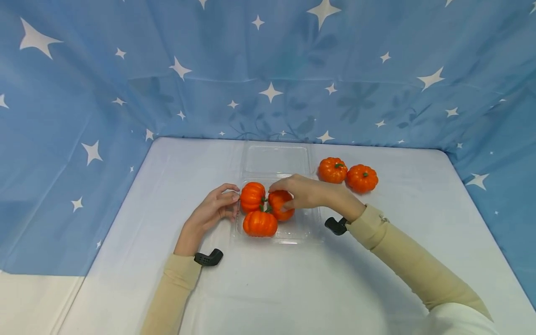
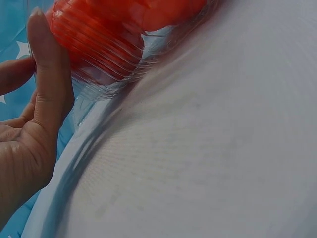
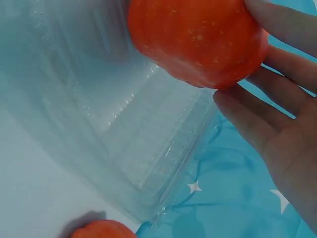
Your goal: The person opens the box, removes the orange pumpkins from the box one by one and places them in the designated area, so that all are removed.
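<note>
A clear plastic clamshell container lies with its lid folded back. Three small orange toy pumpkins are in its base: one at the back left, one in front and one at the right. My right hand grips the right pumpkin, thumb on one side and fingers on the other; the right wrist view shows this pumpkin against the fingers. At the container's left side, my left hand rests loosely bent fingers by the clear wall, the thumb upright along it.
Two more orange pumpkins, one beside the other, sit on the white table right of the lid, beyond my right forearm. A blue star-patterned curtain stands along the back and sides.
</note>
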A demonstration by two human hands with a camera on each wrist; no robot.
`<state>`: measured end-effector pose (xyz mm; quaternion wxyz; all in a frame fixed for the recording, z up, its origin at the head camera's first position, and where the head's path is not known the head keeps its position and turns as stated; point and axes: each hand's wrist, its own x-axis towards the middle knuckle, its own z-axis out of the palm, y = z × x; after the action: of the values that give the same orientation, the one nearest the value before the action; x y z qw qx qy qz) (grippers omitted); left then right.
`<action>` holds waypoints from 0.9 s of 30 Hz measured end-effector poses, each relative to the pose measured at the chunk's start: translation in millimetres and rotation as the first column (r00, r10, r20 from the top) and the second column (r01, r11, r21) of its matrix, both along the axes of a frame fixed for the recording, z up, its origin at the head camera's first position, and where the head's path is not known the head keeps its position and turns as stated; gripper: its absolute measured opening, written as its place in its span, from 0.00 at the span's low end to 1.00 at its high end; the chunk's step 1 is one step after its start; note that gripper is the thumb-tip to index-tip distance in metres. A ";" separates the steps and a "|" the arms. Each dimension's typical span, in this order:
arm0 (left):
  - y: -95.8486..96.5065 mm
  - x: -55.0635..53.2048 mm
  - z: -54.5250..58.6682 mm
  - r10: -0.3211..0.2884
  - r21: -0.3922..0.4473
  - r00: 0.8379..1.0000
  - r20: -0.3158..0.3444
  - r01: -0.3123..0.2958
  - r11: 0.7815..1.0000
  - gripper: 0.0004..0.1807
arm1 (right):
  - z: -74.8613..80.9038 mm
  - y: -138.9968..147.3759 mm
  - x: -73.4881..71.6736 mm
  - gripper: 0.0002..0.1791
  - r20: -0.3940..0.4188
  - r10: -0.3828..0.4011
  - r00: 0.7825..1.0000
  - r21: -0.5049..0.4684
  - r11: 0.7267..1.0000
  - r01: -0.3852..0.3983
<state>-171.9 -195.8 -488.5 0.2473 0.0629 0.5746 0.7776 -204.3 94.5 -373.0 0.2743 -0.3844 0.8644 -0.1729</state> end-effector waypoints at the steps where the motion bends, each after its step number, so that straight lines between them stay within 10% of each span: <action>1: 0.1 -0.5 0.2 0.000 0.001 1.000 -0.001 0.000 1.000 0.12 | 0.7 1.3 0.4 0.31 -0.001 0.000 1.000 0.003 1.000 0.000; 27: 2.6 1.4 1.9 0.027 -0.025 0.999 0.024 -0.027 0.999 0.12 | -7.4 14.9 17.3 0.45 0.040 -0.087 0.995 0.184 0.980 0.078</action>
<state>-170.5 -193.2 -486.6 0.2446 0.0425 0.5819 0.7744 -186.9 109.4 -380.4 0.3217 -0.3173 0.8848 -0.1135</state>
